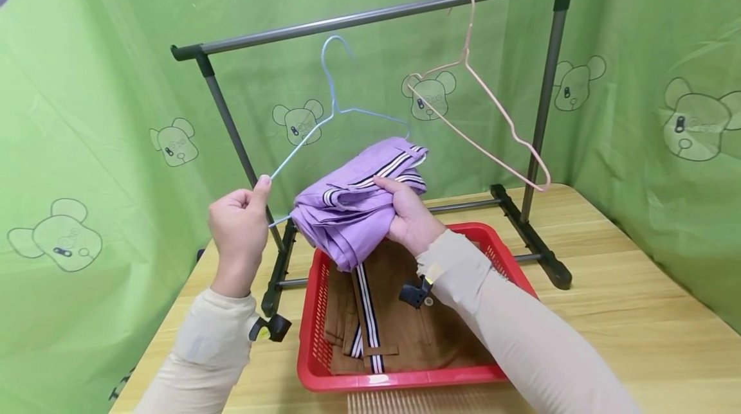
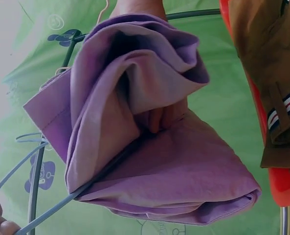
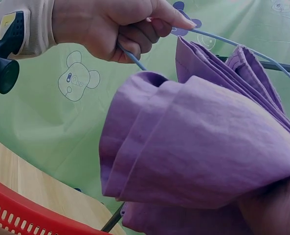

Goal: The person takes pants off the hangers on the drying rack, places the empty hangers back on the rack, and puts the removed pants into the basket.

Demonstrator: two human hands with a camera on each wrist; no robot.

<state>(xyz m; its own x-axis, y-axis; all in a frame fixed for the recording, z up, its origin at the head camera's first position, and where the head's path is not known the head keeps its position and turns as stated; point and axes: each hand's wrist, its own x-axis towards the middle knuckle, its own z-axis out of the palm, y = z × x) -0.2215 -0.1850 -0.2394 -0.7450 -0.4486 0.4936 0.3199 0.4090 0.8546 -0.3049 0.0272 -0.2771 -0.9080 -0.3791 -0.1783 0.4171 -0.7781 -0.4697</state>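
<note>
My left hand (image 1: 238, 227) grips one end of a light blue wire hanger (image 1: 303, 139), its thumb lying up along the sloping arm. The hanger's hook points upward, below the rack's bar and apart from it. Folded purple trousers (image 1: 347, 224) with dark-and-white stripes lie over the hanger's lower bar, which runs in between their folds in the left wrist view. My right hand (image 1: 415, 220) holds the trousers from the right, thumb on top and fingers mostly hidden beneath the cloth. In the right wrist view, the purple cloth (image 3: 198, 142) hides most of that hand.
A grey clothes rack (image 1: 376, 14) stands on the wooden table (image 1: 631, 279). From its bar hangs a pink wire hanger (image 1: 492, 98), to the right. Below my hands is a red basket (image 1: 417, 378) holding brown trousers (image 1: 405, 324) with a striped band. Green curtains surround the table.
</note>
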